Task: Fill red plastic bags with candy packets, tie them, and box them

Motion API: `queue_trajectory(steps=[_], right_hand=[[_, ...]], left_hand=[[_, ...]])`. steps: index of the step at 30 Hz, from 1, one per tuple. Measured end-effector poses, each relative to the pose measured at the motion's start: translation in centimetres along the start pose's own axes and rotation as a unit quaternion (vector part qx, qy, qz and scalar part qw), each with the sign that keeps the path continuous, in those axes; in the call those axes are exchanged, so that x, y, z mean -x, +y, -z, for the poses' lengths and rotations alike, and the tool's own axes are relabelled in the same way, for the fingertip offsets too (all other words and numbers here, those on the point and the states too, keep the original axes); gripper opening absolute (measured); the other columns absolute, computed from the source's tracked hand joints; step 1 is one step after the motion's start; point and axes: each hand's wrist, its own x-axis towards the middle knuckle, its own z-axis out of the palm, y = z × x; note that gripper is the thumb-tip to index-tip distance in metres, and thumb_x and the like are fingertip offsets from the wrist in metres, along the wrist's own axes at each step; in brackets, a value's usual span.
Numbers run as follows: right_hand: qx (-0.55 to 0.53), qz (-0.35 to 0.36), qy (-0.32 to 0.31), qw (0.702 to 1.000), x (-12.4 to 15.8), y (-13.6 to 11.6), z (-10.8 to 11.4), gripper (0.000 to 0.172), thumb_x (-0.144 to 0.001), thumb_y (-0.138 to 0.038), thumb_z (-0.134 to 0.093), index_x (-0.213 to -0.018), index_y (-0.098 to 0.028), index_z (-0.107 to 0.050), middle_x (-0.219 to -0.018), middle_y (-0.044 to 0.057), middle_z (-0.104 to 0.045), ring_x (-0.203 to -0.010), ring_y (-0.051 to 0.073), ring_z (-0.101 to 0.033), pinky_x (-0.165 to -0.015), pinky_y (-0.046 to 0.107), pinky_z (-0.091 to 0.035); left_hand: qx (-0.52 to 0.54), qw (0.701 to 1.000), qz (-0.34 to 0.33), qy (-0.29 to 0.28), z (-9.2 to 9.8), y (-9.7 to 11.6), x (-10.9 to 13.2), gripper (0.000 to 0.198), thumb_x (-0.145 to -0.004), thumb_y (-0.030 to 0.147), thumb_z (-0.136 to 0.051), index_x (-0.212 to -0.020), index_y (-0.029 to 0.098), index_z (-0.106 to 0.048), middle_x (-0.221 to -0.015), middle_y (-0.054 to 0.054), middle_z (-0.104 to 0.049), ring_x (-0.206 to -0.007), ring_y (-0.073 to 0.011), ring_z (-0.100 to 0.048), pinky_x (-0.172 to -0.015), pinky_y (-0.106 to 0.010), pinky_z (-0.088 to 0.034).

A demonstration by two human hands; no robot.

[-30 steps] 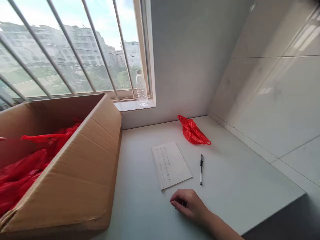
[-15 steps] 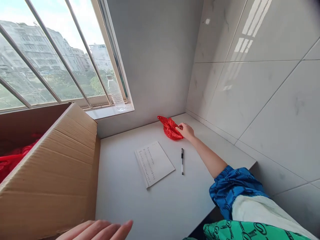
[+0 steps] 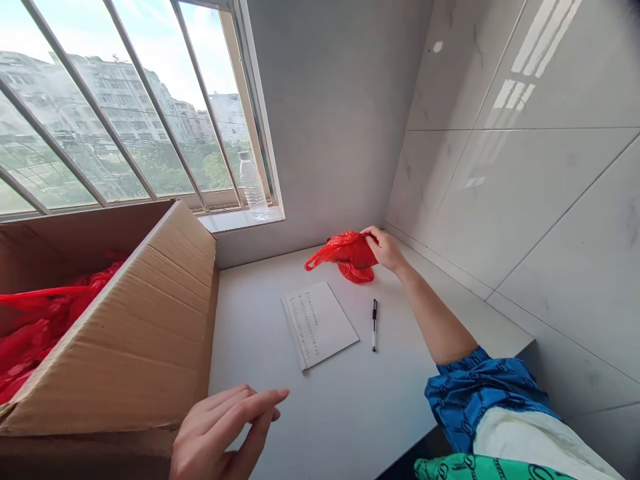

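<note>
At the back of the white table, my right hand (image 3: 384,248) pinches the edge of a red plastic bag (image 3: 353,257), whose handle loop trails to the left. My left hand (image 3: 227,430) hovers over the table's near left part, beside the cardboard box, its fingers bent and partly apart with nothing in them. Between the hands lies a notebook (image 3: 321,323) with rows of small dark marks on its page. A black-capped pen (image 3: 375,325) rests just right of the notebook.
A large open cardboard box (image 3: 125,333) stands on the left, with more red plastic bags (image 3: 45,327) inside. A clear plastic bottle (image 3: 253,187) stands on the sill of the barred window. Tiled wall (image 3: 540,200) borders the table (image 3: 320,413) on the right.
My right hand has lifted and spread the red bag, so its handle now stretches left. My left hand has risen further into view. The whole view has shifted slightly.
</note>
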Motion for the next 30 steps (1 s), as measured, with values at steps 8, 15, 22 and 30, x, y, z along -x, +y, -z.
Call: queue_trajectory(steps=[8,15,22,30], right_hand=[[-0.114,0.105,-0.173,0.973,5.2,-4.4,-6.9,0.019,-0.093,-0.018,-0.055,-0.099,-0.024,-0.071,-0.097,0.001,-0.075,-0.091,0.018,-0.069,-0.082,0.032,-0.053],[-0.071,0.115,-0.08,0.988,9.3,-4.4,-9.4,0.017,-0.092,-0.028,-0.062,-0.107,-0.023,-0.066,-0.109,0.006,-0.071,-0.103,0.024,-0.064,-0.096,0.041,-0.043],[-0.029,0.148,-0.087,0.985,10.9,-4.6,-8.2,0.015,-0.095,-0.034,-0.058,-0.102,-0.023,-0.064,-0.097,0.006,-0.071,-0.086,0.022,-0.062,-0.083,0.038,-0.045],[-0.093,0.025,-0.126,0.987,9.5,-1.9,-5.9,0.021,-0.092,-0.023,-0.057,-0.113,-0.023,-0.063,-0.087,0.003,-0.07,-0.085,0.02,-0.064,-0.073,0.032,-0.047]], left_hand=[[0.014,0.975,0.224,-0.004,-6.2,-3.3,-3.9,0.023,-0.097,0.036,-0.052,-0.112,0.028,-0.067,-0.108,-0.002,-0.071,-0.082,-0.0165,-0.068,-0.046,-0.021,-0.047],[-0.122,0.961,0.204,-0.138,-11.2,-6.6,-4.0,0.029,-0.089,0.036,-0.063,-0.117,0.028,-0.065,-0.113,-0.005,-0.07,-0.097,-0.0235,-0.066,-0.066,-0.03,-0.052],[-0.048,0.961,0.255,-0.101,-12.2,-8.5,-3.8,0.019,-0.095,0.027,-0.049,-0.099,0.028,-0.067,-0.095,0.001,-0.074,-0.085,-0.0187,-0.068,-0.07,-0.029,-0.05],[-0.039,0.942,0.334,0.011,-9.5,-12.0,-2.5,0.024,-0.095,0.039,-0.05,-0.097,0.023,-0.068,-0.091,-0.002,-0.074,-0.083,-0.0194,-0.069,-0.071,-0.031,-0.051]])
